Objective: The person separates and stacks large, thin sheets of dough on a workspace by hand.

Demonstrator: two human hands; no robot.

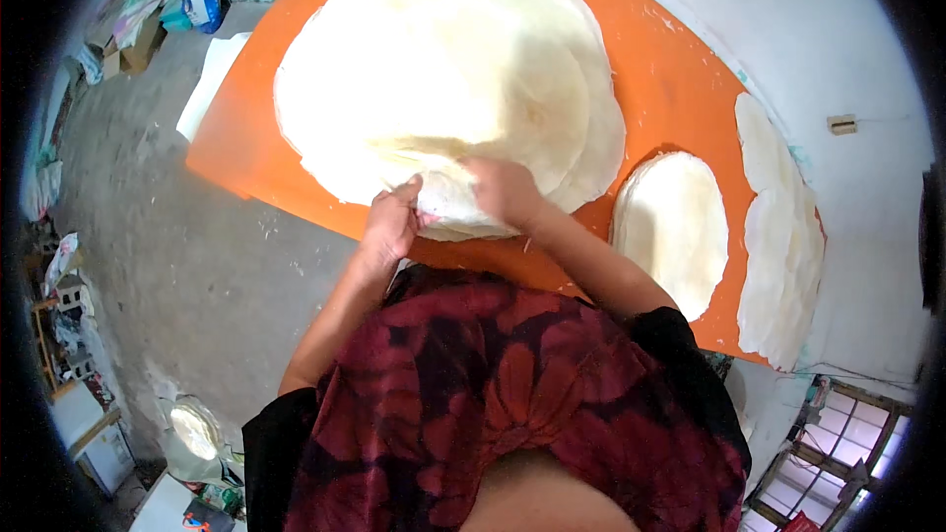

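A wide pile of thin, pale, round sheets [443,74], resembling flatbreads, lies on the orange tabletop [650,66] before me. At the near edge of the pile, part of a sheet [443,196] is raised and creased. My left hand [395,220] pinches its left side, thumb on top. On the right of that same raised part is my right hand [506,191], blurred, its fingers curled at the sheet; the fingertips are partly hidden. Both hands are close together, just beyond the front edge of the table.
An oval stack of folded pale sheets [676,229] sits right of my right forearm. More pale sheets [776,251] lie along the table's far right edge, by the white wall [865,207]. On the left is a concrete floor [185,236], with boxes and bags [140,37] along its edge.
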